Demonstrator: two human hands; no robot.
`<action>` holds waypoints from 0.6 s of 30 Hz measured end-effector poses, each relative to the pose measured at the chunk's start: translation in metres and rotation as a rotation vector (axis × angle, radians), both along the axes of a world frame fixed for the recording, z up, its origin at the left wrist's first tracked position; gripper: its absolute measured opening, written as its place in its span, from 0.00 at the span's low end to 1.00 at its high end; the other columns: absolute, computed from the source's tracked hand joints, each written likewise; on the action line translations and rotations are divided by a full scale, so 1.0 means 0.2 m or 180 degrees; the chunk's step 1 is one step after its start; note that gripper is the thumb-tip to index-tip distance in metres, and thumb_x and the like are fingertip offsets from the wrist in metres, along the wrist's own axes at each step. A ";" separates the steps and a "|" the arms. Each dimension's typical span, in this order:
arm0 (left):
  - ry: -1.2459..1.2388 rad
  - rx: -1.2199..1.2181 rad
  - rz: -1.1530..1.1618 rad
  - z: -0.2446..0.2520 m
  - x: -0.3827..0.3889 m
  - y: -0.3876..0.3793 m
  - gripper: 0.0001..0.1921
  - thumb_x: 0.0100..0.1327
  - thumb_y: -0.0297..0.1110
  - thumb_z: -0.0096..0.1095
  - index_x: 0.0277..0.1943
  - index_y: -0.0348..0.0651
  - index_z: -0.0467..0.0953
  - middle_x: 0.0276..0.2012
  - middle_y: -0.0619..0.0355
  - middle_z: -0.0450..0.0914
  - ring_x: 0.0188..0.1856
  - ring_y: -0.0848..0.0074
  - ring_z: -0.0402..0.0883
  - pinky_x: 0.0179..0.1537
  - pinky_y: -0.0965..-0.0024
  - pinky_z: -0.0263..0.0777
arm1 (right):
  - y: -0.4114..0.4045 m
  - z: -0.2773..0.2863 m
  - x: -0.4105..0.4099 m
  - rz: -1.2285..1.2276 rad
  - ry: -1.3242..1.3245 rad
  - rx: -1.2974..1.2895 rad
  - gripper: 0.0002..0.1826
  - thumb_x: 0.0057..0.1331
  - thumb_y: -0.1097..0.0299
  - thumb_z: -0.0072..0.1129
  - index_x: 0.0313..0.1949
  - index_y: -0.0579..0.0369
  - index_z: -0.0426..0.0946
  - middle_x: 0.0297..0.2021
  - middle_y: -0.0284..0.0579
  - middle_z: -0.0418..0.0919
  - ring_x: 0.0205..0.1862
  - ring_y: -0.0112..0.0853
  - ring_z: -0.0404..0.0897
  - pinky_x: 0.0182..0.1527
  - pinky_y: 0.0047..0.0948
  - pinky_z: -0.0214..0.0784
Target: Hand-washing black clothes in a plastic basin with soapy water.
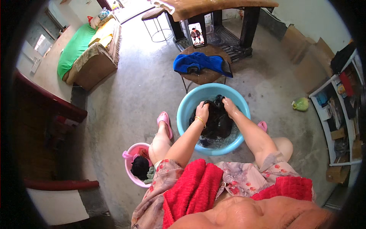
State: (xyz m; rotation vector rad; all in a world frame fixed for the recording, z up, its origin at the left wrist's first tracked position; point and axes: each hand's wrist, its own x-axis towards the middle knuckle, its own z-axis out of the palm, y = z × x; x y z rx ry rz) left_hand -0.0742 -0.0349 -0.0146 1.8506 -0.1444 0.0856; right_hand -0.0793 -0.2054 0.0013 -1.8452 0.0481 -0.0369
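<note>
A large light-blue plastic basin [183, 120] stands on the floor between my feet. Dark wet cloth [216, 123] lies in it, in water with some suds at the near side. My left hand [202, 111], with a yellow bangle at the wrist, grips a fold of this cloth. On the other side my right hand [229, 106] pinches a bunched, raised part of the same cloth near the far wall of the basin. Both hands are inside the rim. The lower part of the cloth is hidden under the water and its own folds.
Left of my leg stands a pink bucket [128, 169] holding several clothes. Beyond the basin, a round stool [197, 78] bears a blue towel-like cloth [197, 63] and a propped phone [197, 35]. A tied green bag [300, 104] lies near the white shelf [323, 126] at right.
</note>
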 end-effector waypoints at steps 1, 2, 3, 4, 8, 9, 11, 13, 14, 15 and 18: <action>0.0025 -0.0307 -0.0100 0.09 -0.01 -0.08 0.12 0.57 0.31 0.49 0.39 0.31 0.74 0.37 0.43 0.78 0.40 0.59 0.75 0.46 0.68 0.66 | -0.09 -0.07 0.01 -0.0096 -0.0025 -0.0046 0.18 0.60 0.66 0.35 0.42 0.66 0.69 0.42 0.67 0.71 0.45 0.54 0.69 0.52 0.38 0.58; -0.0340 -0.0117 -0.0256 0.18 -0.02 -0.20 0.12 0.58 0.31 0.48 0.38 0.31 0.74 0.36 0.42 0.78 0.40 0.58 0.75 0.46 0.67 0.65 | -0.26 -0.19 0.05 -0.0177 -0.0368 -0.0018 0.17 0.60 0.68 0.36 0.40 0.67 0.69 0.41 0.65 0.72 0.45 0.52 0.69 0.51 0.38 0.58; -0.0388 -0.0174 -0.0365 0.25 -0.04 -0.28 0.12 0.58 0.31 0.48 0.38 0.31 0.74 0.36 0.42 0.78 0.40 0.58 0.75 0.46 0.67 0.65 | -0.38 -0.25 0.07 -0.0187 -0.0688 0.0031 0.15 0.61 0.69 0.36 0.39 0.69 0.69 0.40 0.64 0.72 0.45 0.51 0.70 0.51 0.38 0.58; -0.0393 0.0034 -0.0468 0.23 -0.06 -0.18 0.12 0.59 0.32 0.48 0.39 0.31 0.73 0.36 0.42 0.78 0.40 0.56 0.75 0.45 0.66 0.66 | -0.26 -0.20 0.04 -0.0070 -0.0642 0.0100 0.15 0.61 0.69 0.36 0.39 0.69 0.69 0.40 0.64 0.72 0.45 0.51 0.70 0.51 0.38 0.58; -0.0293 0.0534 -0.0358 0.25 -0.19 -0.01 0.13 0.60 0.33 0.47 0.42 0.34 0.72 0.36 0.40 0.77 0.41 0.50 0.74 0.44 0.61 0.67 | -0.11 0.07 -0.11 0.0764 -0.1052 -0.0420 0.15 0.61 0.71 0.37 0.37 0.71 0.70 0.35 0.63 0.74 0.43 0.53 0.72 0.50 0.38 0.62; -0.0309 0.0526 -0.0384 0.26 -0.21 -0.01 0.13 0.60 0.33 0.47 0.42 0.34 0.72 0.36 0.40 0.77 0.41 0.50 0.74 0.44 0.61 0.67 | -0.13 0.08 -0.12 0.1048 -0.2041 -0.2037 0.15 0.61 0.71 0.38 0.37 0.71 0.71 0.34 0.63 0.75 0.41 0.54 0.73 0.49 0.39 0.64; -0.0028 0.1477 -0.0295 0.28 -0.23 -0.01 0.12 0.59 0.33 0.49 0.44 0.38 0.71 0.33 0.40 0.77 0.40 0.48 0.74 0.44 0.61 0.68 | -0.10 0.06 -0.21 0.0562 -0.1585 -0.1457 0.15 0.56 0.69 0.44 0.38 0.66 0.74 0.32 0.64 0.75 0.36 0.52 0.75 0.45 0.40 0.66; 0.0067 0.1798 -0.0326 0.23 -0.24 0.05 0.14 0.57 0.34 0.53 0.46 0.45 0.73 0.44 0.42 0.74 0.49 0.51 0.72 0.49 0.57 0.66 | 0.01 0.21 -0.29 0.0807 -0.0892 -0.1622 0.16 0.54 0.69 0.46 0.40 0.65 0.74 0.37 0.60 0.75 0.41 0.51 0.73 0.48 0.40 0.65; 0.0067 0.2464 -0.0204 0.26 -0.26 0.02 0.17 0.56 0.35 0.54 0.50 0.48 0.72 0.53 0.44 0.67 0.55 0.52 0.65 0.52 0.53 0.62 | 0.02 0.20 -0.33 0.0758 -0.0890 -0.2168 0.16 0.55 0.69 0.45 0.40 0.58 0.76 0.48 0.54 0.71 0.49 0.48 0.69 0.53 0.39 0.61; 0.0052 0.3132 -0.0056 0.30 -0.29 0.00 0.20 0.55 0.36 0.56 0.54 0.52 0.70 0.61 0.46 0.60 0.61 0.53 0.59 0.55 0.48 0.58 | 0.06 0.20 -0.36 0.0624 -0.0434 -0.2279 0.17 0.55 0.68 0.46 0.44 0.47 0.76 0.58 0.50 0.61 0.59 0.48 0.58 0.60 0.47 0.52; 0.0610 0.3175 -0.0091 0.24 -0.26 -0.03 0.32 0.55 0.38 0.57 0.64 0.66 0.56 0.69 0.52 0.38 0.69 0.50 0.39 0.58 0.34 0.45 | 0.17 0.24 -0.36 0.0649 -0.0193 -0.2943 0.24 0.57 0.68 0.45 0.54 0.36 0.70 0.66 0.47 0.47 0.66 0.50 0.45 0.62 0.61 0.42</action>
